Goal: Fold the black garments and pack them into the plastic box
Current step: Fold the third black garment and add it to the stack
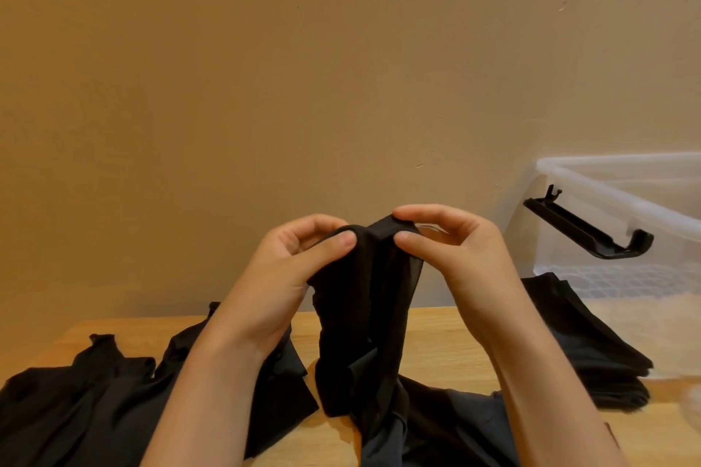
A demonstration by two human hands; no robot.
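A thin black garment (364, 318) hangs in the air above the wooden table (436, 345), its lower end trailing onto the table. My left hand (299, 269) pinches its top edge on the left, thumb in front. My right hand (447, 250) pinches the same edge on the right. The clear plastic box (622, 201) stands at the right, open, with a black clip handle (588, 231) sticking out from its side. A stack of folded black garments (591, 345) lies beside the box. Loose black garments (87, 402) lie at the left.
A plain beige wall (303, 68) rises right behind the table. More dark cloth (455, 425) is bunched at the table's near edge between my forearms. A clear plastic object shows at the right edge, cut off by the frame.
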